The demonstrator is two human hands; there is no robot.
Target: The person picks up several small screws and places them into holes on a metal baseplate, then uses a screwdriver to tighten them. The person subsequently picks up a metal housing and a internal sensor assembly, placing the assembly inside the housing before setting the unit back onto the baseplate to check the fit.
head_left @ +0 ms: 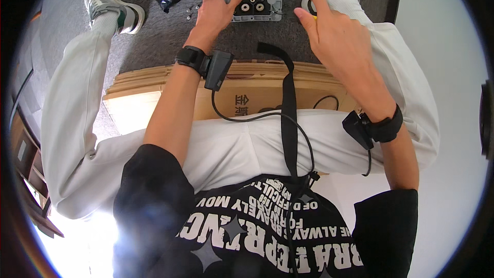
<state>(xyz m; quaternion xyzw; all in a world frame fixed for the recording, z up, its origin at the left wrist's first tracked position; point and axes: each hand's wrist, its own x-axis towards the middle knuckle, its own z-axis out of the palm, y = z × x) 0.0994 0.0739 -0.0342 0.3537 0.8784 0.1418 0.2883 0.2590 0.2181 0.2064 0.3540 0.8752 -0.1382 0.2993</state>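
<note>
Left hand [213, 14], thumb over a gray metal housing [276, 6] on the carpet [154, 46] (grip unclear); right hand [340, 41] pinching a mostly hidden yellow object [315, 18]. Small loose metal parts [189, 16], likely screws, could scatter if left fingers sweep outward.

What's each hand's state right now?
Left hand: thumb at the grey housing; can't tell whether gripping.
Right hand: closed on a mostly hidden yellow item.
</note>
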